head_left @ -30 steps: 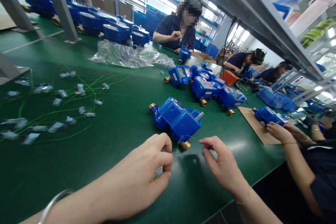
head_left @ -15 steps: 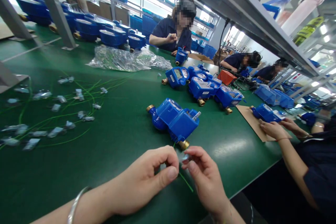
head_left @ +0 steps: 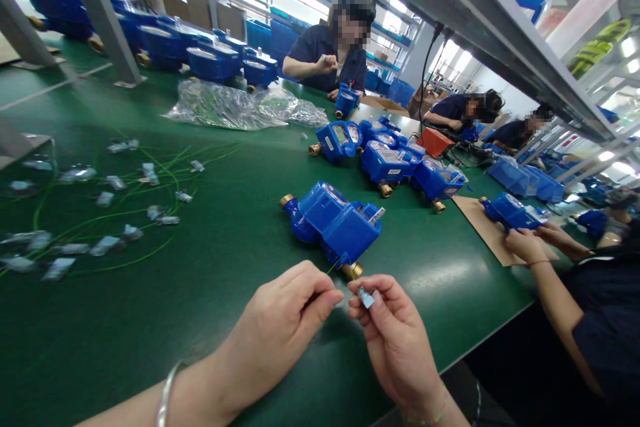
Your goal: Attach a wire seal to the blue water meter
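Observation:
A blue meter (head_left: 330, 220) with brass ends lies on the green table just beyond my hands. My right hand (head_left: 395, 327) pinches a small pale-blue seal tag (head_left: 366, 297) between thumb and fingers, beside the meter's near brass end. Left of it, my left hand (head_left: 285, 320) is closed, thumb and forefinger pressed together by a thin green wire (head_left: 332, 268) that runs to the meter. How much of the wire lies between those fingertips is too small to tell.
Several loose seal tags with green wires (head_left: 116, 182) lie at the left. Behind them is a clear plastic bag (head_left: 220, 105). More blue meters (head_left: 387, 161) stand beyond mine. At the right, a co-worker's hands (head_left: 525, 245) hold a meter over cardboard (head_left: 483, 230). Another person (head_left: 325, 47) sits opposite.
The seal tag now shows more clearly in my right fingers. My left thumb and forefinger have closed together, and the wire tail hanging below my hands is no longer visible.

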Tool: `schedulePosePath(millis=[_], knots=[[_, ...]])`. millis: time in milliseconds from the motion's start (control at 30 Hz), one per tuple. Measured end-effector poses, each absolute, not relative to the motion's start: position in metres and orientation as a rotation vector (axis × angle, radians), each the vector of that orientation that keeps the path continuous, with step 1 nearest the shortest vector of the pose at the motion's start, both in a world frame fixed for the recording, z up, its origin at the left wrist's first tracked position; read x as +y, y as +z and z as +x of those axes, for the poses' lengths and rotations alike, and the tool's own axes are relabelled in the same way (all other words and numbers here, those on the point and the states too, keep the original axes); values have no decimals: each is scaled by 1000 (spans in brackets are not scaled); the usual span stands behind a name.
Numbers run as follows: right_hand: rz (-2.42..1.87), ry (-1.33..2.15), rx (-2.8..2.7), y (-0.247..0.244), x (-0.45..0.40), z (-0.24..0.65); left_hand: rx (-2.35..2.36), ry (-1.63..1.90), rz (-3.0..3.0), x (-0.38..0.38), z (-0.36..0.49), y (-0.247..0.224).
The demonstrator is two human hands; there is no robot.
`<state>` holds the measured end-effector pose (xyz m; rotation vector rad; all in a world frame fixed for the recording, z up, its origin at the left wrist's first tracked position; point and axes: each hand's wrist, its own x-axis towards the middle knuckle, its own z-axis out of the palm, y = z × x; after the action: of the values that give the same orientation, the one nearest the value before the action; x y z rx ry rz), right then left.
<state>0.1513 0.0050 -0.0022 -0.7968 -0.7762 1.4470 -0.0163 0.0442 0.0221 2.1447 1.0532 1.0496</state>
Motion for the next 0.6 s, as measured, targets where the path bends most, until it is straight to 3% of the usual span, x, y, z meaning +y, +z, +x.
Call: schedulePosePath(millis=[600], knots=[[-1069, 951, -1369, -9, 1, 164, 1022, 963, 2256, 44, -17, 16]])
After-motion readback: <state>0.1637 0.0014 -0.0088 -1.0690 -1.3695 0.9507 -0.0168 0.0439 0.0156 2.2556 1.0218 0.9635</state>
